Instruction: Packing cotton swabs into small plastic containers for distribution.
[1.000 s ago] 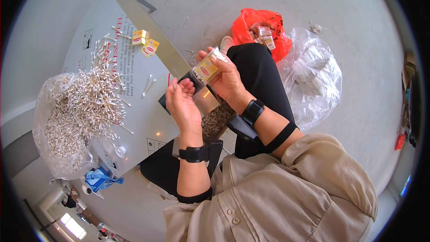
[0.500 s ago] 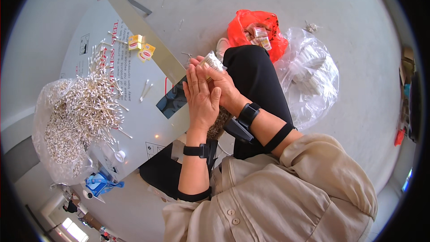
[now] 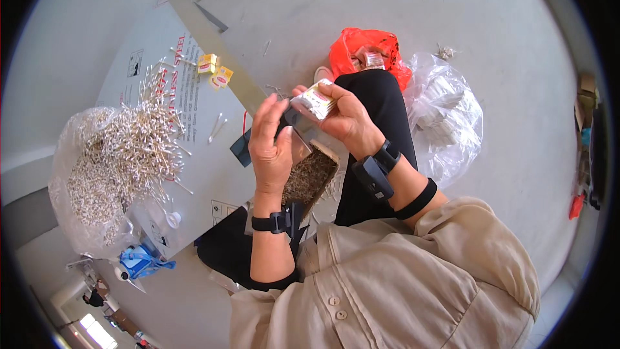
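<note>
Packet sits in right hand, fingers gripping it, at two o'clock from left hand, whose fingers are apart, empty.

Packet — white and yellow, perhaps some red; bag — bright red; shirt plain beige.

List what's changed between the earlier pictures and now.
The left hand, laid over the packet half a second ago, has come away leftward and is open. The right hand still holds the packet. The swab pile and red bag stayed put.
</note>
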### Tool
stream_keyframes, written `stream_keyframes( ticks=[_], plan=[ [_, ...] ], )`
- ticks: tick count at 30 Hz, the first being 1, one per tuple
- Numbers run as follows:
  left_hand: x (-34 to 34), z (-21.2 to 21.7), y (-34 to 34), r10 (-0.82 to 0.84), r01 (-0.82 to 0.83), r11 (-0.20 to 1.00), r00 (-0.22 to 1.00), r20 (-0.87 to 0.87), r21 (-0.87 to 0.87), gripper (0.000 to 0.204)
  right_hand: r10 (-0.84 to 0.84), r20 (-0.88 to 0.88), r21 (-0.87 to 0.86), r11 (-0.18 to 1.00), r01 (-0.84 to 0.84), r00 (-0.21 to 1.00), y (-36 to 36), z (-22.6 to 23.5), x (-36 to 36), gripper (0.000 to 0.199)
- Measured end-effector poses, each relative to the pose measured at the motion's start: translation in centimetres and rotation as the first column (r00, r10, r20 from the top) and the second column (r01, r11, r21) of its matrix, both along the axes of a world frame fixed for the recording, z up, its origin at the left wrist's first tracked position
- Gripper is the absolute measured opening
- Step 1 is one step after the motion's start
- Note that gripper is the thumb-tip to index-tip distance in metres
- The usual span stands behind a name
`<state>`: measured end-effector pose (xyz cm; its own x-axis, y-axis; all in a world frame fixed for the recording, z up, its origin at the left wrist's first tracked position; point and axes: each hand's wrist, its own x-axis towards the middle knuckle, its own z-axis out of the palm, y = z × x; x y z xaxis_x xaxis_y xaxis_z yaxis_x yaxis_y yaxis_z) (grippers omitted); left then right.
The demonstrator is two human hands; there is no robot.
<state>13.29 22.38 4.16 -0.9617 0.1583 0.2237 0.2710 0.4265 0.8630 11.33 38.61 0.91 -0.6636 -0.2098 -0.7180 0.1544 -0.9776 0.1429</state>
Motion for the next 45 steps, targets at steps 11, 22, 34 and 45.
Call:
stream_keyframes(
  ticks=[11, 22, 34, 45],
  plan=[
    [5.5, 2.2, -4.8, -0.123, 0.035, 0.964, 0.939, -0.321, -0.265, 0.027, 0.377, -0.161, -0.175, 0.899, -0.402, 0.912, -7.4, -0.4, 4.4, 0.024],
    [6.3, -0.5, -8.2, 0.125, -0.201, 0.961, 0.930, -0.346, -0.192, 0.016, 0.797, 0.071, 0.722, 0.374, -0.582, 0.600, -7.5, 0.6, 8.1, 0.032],
    [5.8, -0.6, -10.0, -0.088, -0.034, 0.939, 0.939, -0.332, -0.343, 0.045, 0.834, -0.228, 0.969, 0.244, 0.035, 0.501, -8.4, -1.2, 6.3, 0.030],
    [5.2, -0.8, -11.0, -0.229, 0.139, 0.921, 0.949, -0.216, -0.364, 0.051, 0.902, -0.148, 0.977, 0.069, 0.203, 0.405, -7.9, -0.2, 5.7, 0.021]
  ],
)
